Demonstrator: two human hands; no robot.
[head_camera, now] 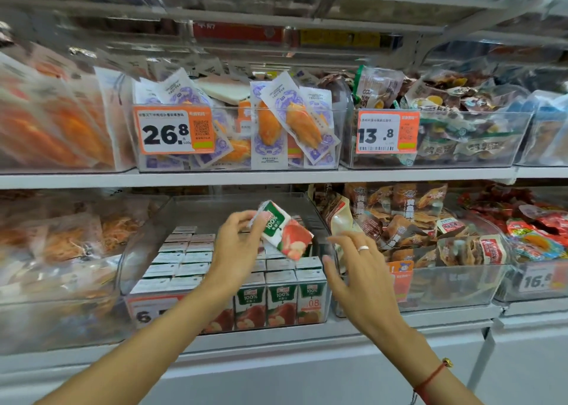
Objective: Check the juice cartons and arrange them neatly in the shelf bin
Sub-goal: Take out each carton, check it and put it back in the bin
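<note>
Head view looked at a store shelf, where the left hand [236, 245] pinched one carton [284, 235] at its upper left end, holding it tilted above the far right part of the clear bin [215, 202] on the lower shelf [399, 321]. The right hand [358, 269] hung just right of the carton, fingers spread and loose, gripping nothing; a ring [363, 248] showed on one finger.

To do this well, I judged the person should turn the carton slowly so each face could be read, steady its free end with the right hand, then stand it upright in a gap on the bin's right side, label facing near like its neighbours.

The carton was small, green at the top with "100%" printed, red fruit below, a little blurred. The other cartons [279, 306] stood in tidy rows, white tops up. A price tag [147, 309] sat on the bin's near left front, partly hidden by the arm.
</note>
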